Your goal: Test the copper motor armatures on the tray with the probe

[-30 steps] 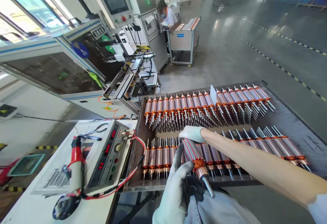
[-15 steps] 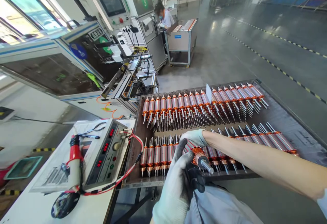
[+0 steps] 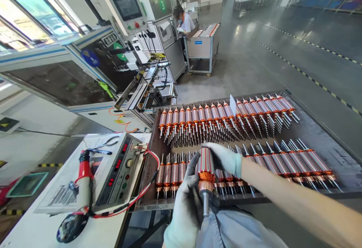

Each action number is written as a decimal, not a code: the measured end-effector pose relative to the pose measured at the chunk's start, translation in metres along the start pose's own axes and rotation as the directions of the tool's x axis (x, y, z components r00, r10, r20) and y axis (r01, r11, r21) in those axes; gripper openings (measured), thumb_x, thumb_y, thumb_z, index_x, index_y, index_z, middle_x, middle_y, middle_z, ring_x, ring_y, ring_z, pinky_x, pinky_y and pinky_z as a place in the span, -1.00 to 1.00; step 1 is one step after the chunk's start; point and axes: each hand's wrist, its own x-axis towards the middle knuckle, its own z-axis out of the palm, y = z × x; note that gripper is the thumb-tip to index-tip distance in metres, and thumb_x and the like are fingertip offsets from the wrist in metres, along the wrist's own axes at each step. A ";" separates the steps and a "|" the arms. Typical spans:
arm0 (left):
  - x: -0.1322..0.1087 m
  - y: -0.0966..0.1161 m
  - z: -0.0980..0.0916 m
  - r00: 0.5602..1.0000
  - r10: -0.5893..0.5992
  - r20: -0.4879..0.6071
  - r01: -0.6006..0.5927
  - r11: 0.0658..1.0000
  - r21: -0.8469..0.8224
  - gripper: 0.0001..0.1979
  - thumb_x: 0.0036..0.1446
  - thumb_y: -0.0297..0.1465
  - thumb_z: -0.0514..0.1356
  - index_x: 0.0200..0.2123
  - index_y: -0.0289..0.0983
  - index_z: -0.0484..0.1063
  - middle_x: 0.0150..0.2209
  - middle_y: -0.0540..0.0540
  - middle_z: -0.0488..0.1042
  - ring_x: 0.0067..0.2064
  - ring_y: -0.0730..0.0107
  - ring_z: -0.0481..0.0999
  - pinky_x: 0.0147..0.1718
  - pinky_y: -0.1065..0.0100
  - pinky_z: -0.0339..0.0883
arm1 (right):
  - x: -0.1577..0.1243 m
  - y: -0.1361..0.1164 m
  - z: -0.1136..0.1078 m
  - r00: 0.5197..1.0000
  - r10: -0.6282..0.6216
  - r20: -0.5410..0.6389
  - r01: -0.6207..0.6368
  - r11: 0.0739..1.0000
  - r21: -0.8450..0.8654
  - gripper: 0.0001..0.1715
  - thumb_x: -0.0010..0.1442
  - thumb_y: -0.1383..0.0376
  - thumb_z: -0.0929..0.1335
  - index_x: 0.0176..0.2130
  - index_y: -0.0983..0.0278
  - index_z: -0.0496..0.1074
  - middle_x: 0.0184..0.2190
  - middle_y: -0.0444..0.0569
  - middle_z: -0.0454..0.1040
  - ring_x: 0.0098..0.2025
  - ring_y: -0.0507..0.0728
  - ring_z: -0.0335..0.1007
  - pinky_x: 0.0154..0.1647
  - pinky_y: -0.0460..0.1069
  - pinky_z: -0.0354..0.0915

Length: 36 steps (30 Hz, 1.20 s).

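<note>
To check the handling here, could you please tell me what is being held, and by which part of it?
A motor rotor, upright, shaft down: the left hand grips its slotted core, and the right hand steadies the core's top.

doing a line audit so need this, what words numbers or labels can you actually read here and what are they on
"3": on the green sign on the machine at the back
Red digits on the bench tester: lit, but too small to read
Blue label on the steel cart: too small to read
Printed sheet beside the tester: too small and blurred to read
</note>
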 end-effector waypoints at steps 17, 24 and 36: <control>-0.002 0.007 0.004 0.952 0.226 -0.205 -0.107 0.876 0.470 -0.33 -0.04 -0.12 0.39 0.16 -0.14 0.41 0.22 -0.18 0.44 0.29 -0.03 0.32 0.38 0.01 0.06 | 0.001 -0.012 0.021 0.854 -0.299 -0.427 0.431 0.866 0.255 -0.62 0.15 -0.01 0.32 -0.45 0.23 0.30 -0.61 -0.22 0.26 -0.56 0.04 0.21 -0.51 -0.03 0.22; 0.000 0.004 -0.003 0.926 0.292 -0.241 -0.153 0.871 0.467 -0.33 -0.12 -0.09 0.44 0.08 -0.20 0.50 0.16 -0.17 0.50 0.29 -0.09 0.32 0.35 0.06 0.17 | -0.004 -0.015 0.023 0.797 -0.401 -0.451 0.488 0.868 0.091 -0.56 0.15 -0.09 0.29 -0.46 0.20 0.28 -0.59 -0.18 0.34 -0.54 0.07 0.22 -0.47 -0.02 0.23; -0.012 0.008 0.004 0.897 0.350 -0.269 -0.210 0.874 0.438 -0.35 -0.12 -0.12 0.44 0.06 -0.24 0.50 0.08 -0.16 0.56 0.27 -0.14 0.35 0.33 -0.05 0.22 | -0.011 -0.024 0.033 0.739 -0.490 -0.462 0.547 0.837 -0.013 -0.60 0.19 -0.04 0.28 -0.44 0.22 0.30 -0.54 -0.18 0.30 -0.44 0.08 0.18 -0.39 -0.01 0.18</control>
